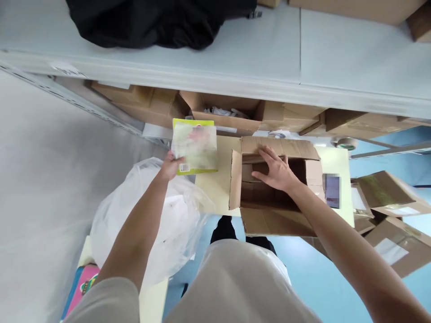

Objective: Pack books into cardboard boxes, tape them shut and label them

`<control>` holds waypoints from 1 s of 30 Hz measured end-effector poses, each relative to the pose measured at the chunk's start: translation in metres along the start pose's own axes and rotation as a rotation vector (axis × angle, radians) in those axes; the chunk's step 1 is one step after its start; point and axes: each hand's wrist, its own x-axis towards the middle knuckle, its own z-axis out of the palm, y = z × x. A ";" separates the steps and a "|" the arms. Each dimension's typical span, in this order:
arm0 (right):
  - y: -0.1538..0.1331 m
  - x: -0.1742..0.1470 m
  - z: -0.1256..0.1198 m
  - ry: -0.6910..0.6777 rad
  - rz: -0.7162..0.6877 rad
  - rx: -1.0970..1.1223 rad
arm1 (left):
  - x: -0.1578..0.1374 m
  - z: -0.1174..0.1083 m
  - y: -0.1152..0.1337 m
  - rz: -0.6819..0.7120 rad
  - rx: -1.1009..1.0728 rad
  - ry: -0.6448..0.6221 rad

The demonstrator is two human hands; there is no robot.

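The box (279,222) stands on the table (222,175), flaps open. To its left, the left hand (172,166) pinches the packet (195,146) (green-edged, barcode at one corner) between thumb and fingers. Over the box's opening, the right hand (276,172) is spread, empty. A bag (168,229) sits left of the box

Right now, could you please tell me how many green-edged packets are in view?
1: the green-edged packet in the left hand. The right hand partly covers the open box, so more may be hidden inside.
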 end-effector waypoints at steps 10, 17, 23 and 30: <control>0.056 -0.097 -0.003 0.218 0.438 -0.128 | -0.120 0.016 0.121 0.213 -0.007 0.039; 0.099 -0.113 -0.007 0.190 0.325 0.031 | -0.204 0.032 0.162 0.204 0.188 0.110; 0.141 -0.127 -0.027 0.261 0.190 0.341 | -0.226 0.095 0.194 0.335 0.298 -0.081; 0.168 -0.131 -0.025 0.271 0.147 0.708 | -0.185 0.227 0.207 0.674 0.948 -0.563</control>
